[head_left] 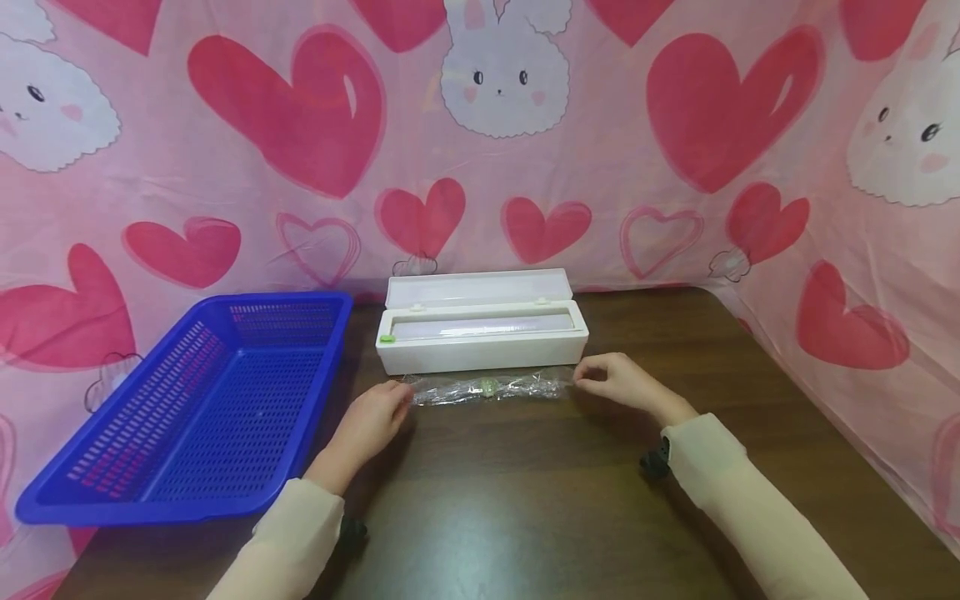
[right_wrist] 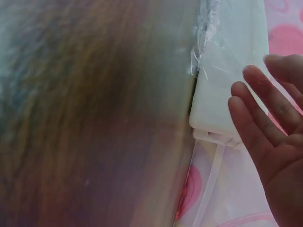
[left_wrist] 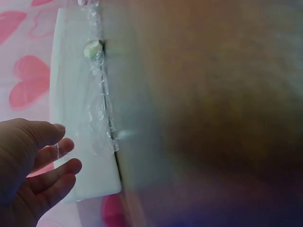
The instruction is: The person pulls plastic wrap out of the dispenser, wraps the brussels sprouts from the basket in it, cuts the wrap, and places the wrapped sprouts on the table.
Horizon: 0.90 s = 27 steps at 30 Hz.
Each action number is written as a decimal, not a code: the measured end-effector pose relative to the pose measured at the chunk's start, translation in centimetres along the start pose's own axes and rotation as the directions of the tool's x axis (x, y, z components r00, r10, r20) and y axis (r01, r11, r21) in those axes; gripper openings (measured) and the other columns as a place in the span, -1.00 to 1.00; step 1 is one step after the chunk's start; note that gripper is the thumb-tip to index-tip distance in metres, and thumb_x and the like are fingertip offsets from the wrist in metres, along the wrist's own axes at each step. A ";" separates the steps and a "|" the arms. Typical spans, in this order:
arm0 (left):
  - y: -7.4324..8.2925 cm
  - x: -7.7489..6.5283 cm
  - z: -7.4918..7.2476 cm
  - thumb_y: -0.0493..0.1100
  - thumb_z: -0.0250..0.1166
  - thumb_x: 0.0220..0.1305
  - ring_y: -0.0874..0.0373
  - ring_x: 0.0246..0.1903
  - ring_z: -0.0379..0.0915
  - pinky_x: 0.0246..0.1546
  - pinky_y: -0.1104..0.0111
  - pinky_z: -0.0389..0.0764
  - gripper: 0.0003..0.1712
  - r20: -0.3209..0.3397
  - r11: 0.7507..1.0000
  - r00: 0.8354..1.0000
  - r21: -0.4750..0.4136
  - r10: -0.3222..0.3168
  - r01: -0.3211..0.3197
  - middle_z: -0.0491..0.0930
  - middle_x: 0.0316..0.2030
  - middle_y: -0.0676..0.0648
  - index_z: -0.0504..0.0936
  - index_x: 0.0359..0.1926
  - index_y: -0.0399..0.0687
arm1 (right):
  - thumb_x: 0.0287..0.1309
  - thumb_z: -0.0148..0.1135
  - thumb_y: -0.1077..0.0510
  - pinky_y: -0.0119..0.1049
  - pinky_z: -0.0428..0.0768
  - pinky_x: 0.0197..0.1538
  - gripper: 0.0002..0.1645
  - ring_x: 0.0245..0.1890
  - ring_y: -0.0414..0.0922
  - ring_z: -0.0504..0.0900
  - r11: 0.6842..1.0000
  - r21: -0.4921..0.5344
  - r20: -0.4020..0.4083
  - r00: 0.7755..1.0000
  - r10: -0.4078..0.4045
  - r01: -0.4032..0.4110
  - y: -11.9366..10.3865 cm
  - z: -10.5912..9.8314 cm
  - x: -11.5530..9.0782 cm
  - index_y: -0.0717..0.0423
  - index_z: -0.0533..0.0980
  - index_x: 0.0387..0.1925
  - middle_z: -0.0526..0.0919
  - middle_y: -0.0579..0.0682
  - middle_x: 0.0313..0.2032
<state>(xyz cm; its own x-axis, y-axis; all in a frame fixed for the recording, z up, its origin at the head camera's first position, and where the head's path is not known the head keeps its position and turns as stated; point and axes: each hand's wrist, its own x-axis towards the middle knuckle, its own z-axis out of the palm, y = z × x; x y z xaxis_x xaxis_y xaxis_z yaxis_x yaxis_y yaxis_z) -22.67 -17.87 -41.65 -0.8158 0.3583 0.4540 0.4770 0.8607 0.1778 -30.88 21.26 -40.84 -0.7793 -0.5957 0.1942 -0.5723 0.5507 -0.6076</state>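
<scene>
Cling film (head_left: 450, 390): keep both ends even

Film runs bunched btwn your hands, just in front of the white box (head_left: 480, 354), w/ a round pale-green pc (head_left: 489, 387) near mid. Your L grip (head_left: 372, 417) is at its L end, thumb & index close; can't tell if film's pinched. R grip (head_left: 622, 383) is by the R end, outer fingers loose; can't tell there either. Best bet: get a sure hold each side, pull gently & level so the pc sits centred; film prob. tears if yanked. Box lid (head_left: 480, 288) is up; blue basket (head_left: 150, 512) to your L on the table (head_left: 562, 500).
</scene>
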 end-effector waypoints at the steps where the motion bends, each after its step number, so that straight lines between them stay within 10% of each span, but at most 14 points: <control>1: 0.0 -0.2 0.0 -0.38 0.32 0.01 0.00 -0.46 0.47 -0.44 0.18 0.47 -0.85 0.010 1.000 1.000 0.005 0.010 -0.010 0.54 -0.46 -0.05 0.51 -0.48 -0.10 | 0.10 0.26 0.20 -0.23 0.45 -0.25 -0.95 -0.39 -0.18 0.46 1.000 -0.007 0.016 1.000 -0.008 0.008 0.0 0.0 -0.1 0.12 0.58 -0.38 0.60 -0.18 -0.40; 11: 0.0 -1.0 0.5 -0.33 0.41 -0.05 0.06 -0.48 0.38 -0.48 0.25 0.42 -0.78 0.111 0.999 0.993 0.031 0.041 -0.045 0.48 -0.56 0.03 0.50 -0.53 -0.06 | 0.04 0.28 0.30 -0.28 0.50 -0.28 -0.95 -0.41 -0.25 0.47 0.992 -0.047 0.161 0.981 -0.112 0.121 0.4 0.9 -0.5 0.12 0.58 -0.42 0.58 -0.18 -0.42; 20: 0.2 -0.5 0.6 -0.22 0.30 0.12 0.01 -0.32 0.50 -0.25 0.13 0.48 -0.90 0.223 0.967 0.955 -0.122 -0.195 0.225 0.54 -0.38 -0.04 0.64 -0.34 -0.17 | 0.16 0.20 0.19 -0.15 0.50 -0.11 -0.83 -0.22 -0.12 0.53 0.990 -0.090 0.161 0.982 -0.093 0.109 0.5 1.1 -0.7 0.17 0.60 -0.23 0.60 -0.07 -0.26; 27: 0.6 0.4 -0.3 -0.24 0.27 0.12 -0.01 -0.37 0.52 -0.29 0.13 0.50 -0.89 0.186 0.980 0.965 -0.047 -0.183 0.195 0.53 -0.41 -0.08 0.67 -0.39 -0.21 | 0.17 0.20 0.14 -0.12 0.49 -0.10 -0.73 -0.17 -0.09 0.52 0.995 -0.059 0.149 0.986 -0.070 0.080 0.5 0.6 -0.3 0.20 0.60 -0.15 0.58 0.03 -0.14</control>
<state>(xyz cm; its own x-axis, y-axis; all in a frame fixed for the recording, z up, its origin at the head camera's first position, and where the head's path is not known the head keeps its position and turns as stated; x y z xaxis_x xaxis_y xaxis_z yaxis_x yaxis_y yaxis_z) -22.66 -17.34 -41.11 -0.9358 0.2552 0.2431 0.3234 0.8960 0.3043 -30.75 21.39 -41.69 -0.6907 -0.7131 0.1198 -0.6468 0.5352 -0.5433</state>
